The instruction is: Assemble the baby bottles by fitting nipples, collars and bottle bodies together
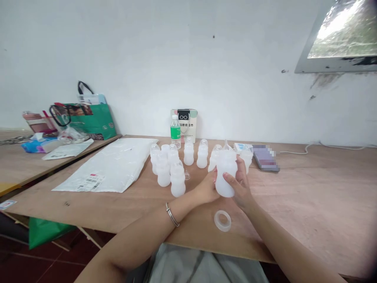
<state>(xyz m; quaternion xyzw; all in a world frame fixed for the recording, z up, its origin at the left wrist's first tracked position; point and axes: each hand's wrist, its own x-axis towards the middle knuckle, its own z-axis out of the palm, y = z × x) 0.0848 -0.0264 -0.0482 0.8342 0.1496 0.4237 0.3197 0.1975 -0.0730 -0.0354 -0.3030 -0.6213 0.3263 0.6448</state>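
Note:
A white baby bottle [226, 179] with a clear nipple on top is held upright above the table's front part. My right hand [240, 182] grips it from the right, thumb across its front. My left hand [207, 188] is closed against its left side, fingers partly hidden behind the bottle. Below them a translucent screw ring [222, 221] lies on the wood. Several similar white bottles stand in a group to the left, the nearest bottle [178, 182] among them. A loose clear nipple [187, 175] lies by that group. Another bottle [246, 155] stands behind my right hand.
A white plastic mailer bag [112, 165] covers the table's left part. A water bottle [175, 133] and a paper bag [191, 124] stand at the wall. A phone [266, 158] lies at the right. On the side table are a green bag [94, 120] and a tissue pack [38, 145].

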